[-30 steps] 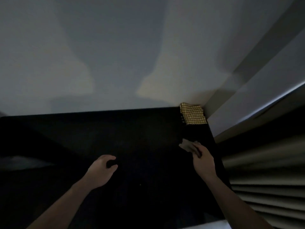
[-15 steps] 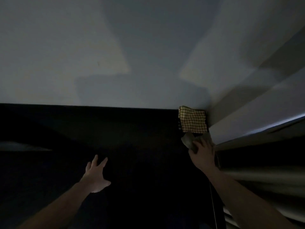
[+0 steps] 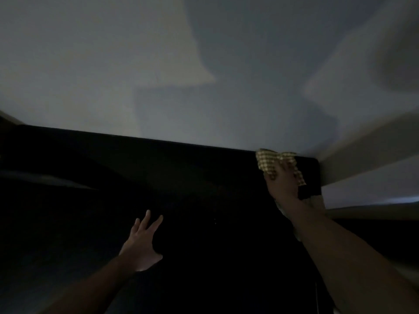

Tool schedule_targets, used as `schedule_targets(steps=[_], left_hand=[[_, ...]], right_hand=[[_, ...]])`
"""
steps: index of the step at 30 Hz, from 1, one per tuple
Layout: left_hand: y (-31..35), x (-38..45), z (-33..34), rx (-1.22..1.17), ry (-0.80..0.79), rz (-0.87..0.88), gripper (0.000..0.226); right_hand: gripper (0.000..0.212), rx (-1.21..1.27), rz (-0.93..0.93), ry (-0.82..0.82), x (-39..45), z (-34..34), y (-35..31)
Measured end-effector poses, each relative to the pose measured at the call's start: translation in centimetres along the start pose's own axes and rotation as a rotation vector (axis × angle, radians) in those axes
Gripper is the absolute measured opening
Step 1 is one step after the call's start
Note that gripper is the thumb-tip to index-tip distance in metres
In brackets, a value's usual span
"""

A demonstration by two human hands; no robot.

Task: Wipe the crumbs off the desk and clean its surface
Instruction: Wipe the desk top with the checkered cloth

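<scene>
Evidently, the task stood at its opening stage. One checked cloth [image 3: 268, 163] lay at the far right corner of the desk [image 3: 181, 173], against the wall [image 3: 204, 64], and the right hand [image 3: 282, 180] was on it, fingers curled into the fabric, so that the cloth bunched around them. Whether the cloth had left the surface could not be told in the dim light. Judged from this, the cloth was only being taken up, and no wiping stroke across the desk had been made.

The left hand [image 3: 141, 243] hovered or rested low over the middle of the desk, fingers straight and spread, thumb out to the side, holding nothing. Contact with the surface could not be confirmed.

Crumbs [image 3: 215, 221]: a few pale specks showed on the dark top, between the two hands, nearer the front. An exact count was not possible; the surface was too dark, and more might have been present unseen.

Remaining work, as judged:
- lift the cloth clear of the corner
- sweep the specks together and off the desk
- pass over the whole top, including the left half, which lay in deep shadow

Count of items visible:
- hands: two
- cloths: one
- desks: one
- a pale object [image 3: 317, 201] just behind the right wrist at the desk's right edge: one, kind not identifiable
</scene>
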State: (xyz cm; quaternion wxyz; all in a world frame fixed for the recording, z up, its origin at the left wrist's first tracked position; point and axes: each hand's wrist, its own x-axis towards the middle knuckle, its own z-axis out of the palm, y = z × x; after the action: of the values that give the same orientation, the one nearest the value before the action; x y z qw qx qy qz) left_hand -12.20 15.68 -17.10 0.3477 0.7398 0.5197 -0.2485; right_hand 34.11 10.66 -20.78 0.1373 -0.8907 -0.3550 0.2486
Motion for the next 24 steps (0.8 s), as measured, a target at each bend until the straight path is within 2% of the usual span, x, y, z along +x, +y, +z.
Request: schedule_targets(steps=[2, 4, 8, 13, 16, 20, 24], left_hand=[[0.0, 0.0, -0.1, -0.003, -0.016, 0.003, 0.123], [0.2, -0.2, -0.7, -0.034, -0.052, 0.013, 0.119], [-0.2, -0.6, -2.6, -0.121, -0.122, 0.068, 0.104], [-5.3, -1.9, -4.3, -0.184, -0.068, 0.140, 0.088], [-10.1, -3.6, -4.9, -0.197, 0.011, 0.176, 0.073], [-19.7, -5.6, -6.9, -0.247, 0.083, 0.187, 0.063], [-30.3, -6.7, -9.7, -0.245, 0.137, 0.121, 0.068]], right_hand=[[0.045, 0.046, -0.110, 0.026, -1.5, 1.9, -1.9], [0.037, 0.094, -0.151, 0.013, -3.7, 3.5, -4.5], [0.034, 0.230, -0.133, -0.090, -9.6, 5.3, -9.6], [0.042, 0.346, -0.013, -0.175, -16.2, 7.3, -14.1], [0.043, 0.395, 0.117, -0.210, -19.2, 9.0, -16.9], [0.044, 0.408, 0.248, -0.140, -23.1, 13.2, -23.2], [0.045, 0.377, 0.266, -0.096, -26.6, 18.9, -32.3]])
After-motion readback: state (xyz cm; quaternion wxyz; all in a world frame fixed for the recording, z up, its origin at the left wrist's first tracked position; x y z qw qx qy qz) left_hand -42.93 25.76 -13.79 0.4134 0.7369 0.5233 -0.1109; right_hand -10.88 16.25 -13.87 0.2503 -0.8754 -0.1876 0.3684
